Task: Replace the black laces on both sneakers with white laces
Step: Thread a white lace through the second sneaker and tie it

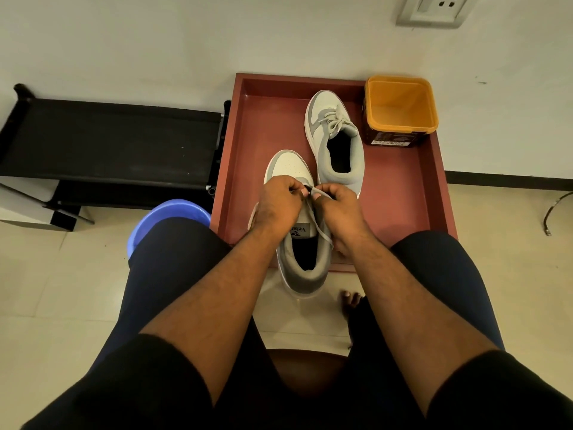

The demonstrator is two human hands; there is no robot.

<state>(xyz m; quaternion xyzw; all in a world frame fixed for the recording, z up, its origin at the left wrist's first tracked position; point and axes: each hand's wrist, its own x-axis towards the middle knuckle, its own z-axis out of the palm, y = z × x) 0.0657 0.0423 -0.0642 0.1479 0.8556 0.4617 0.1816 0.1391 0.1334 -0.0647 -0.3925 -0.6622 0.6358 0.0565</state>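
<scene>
Near sneaker (290, 169): in red tray (403, 193), heel overhanging front edge. Left hand (277, 201) and right hand (336, 206): fingers curled, each pinching white lace (319, 226) over eyelets. Far sneaker (336, 135): laced pale, beside orange tub (400, 103).

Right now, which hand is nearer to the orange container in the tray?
The right hand is nearer. It lies below and left of the orange container; the left hand is farther left, over the near sneaker.
</scene>
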